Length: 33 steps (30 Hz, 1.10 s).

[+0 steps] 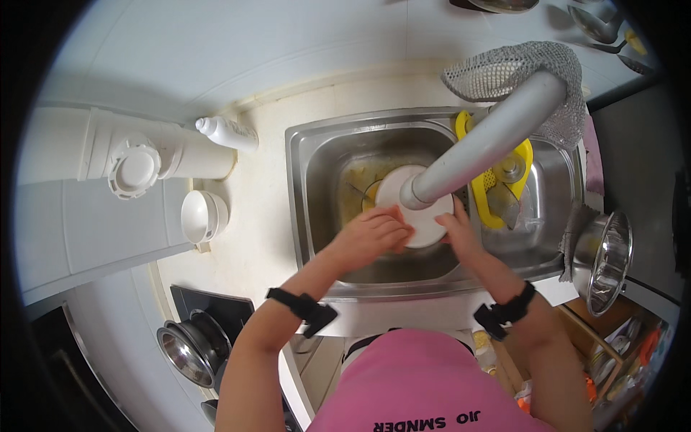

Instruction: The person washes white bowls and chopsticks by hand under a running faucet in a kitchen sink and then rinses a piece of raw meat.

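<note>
Over the left basin of a stainless steel sink (324, 162), my right hand (459, 227) grips the right edge of a white round plate (432, 224). My left hand (378, 232) presses an orange-pink cloth or sponge, partly hidden by the fingers, against the plate's lower left. A thick grey faucet spout (486, 140) hangs over the plate and hides part of it. Beneath the plate, yellowish water with food bits and a round dish rim show in the basin.
A yellow strainer rack (488, 218) stands in the right basin. A grey mesh cloth (502, 73) drapes behind the spout. White bowls (200, 216) and a white bottle (229, 134) are left of the sink; a steel bowl (607, 264) is at the right.
</note>
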Available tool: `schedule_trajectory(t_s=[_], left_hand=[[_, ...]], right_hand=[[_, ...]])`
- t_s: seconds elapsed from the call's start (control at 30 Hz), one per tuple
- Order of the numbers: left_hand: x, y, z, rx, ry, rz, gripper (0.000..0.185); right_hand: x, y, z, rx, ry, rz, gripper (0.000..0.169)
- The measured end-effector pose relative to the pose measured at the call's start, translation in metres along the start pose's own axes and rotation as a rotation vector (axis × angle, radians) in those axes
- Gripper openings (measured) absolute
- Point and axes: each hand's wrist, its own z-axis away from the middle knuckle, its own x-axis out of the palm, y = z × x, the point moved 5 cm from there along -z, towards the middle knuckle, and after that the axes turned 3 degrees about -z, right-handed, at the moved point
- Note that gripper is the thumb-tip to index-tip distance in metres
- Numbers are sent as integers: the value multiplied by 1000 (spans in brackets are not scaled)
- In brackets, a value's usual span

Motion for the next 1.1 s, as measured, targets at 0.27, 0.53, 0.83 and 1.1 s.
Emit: schedule_trajectory(t_s=[0.27, 0.53, 0.83, 1.1], left_hand=[[2, -3, -1, 17, 69, -10, 16], [10, 8, -4, -80, 80, -23, 20], [3, 6, 0, -52, 16, -47, 17], [-6, 17, -13, -118, 13, -75, 13]], right_hand=[[-2, -13, -8, -23, -82, -83, 55], [-1, 8, -7, -19, 111, -271, 54], [-13, 9, -5, 375, -131, -86, 61], [3, -33, 2, 198, -184, 184, 70]])
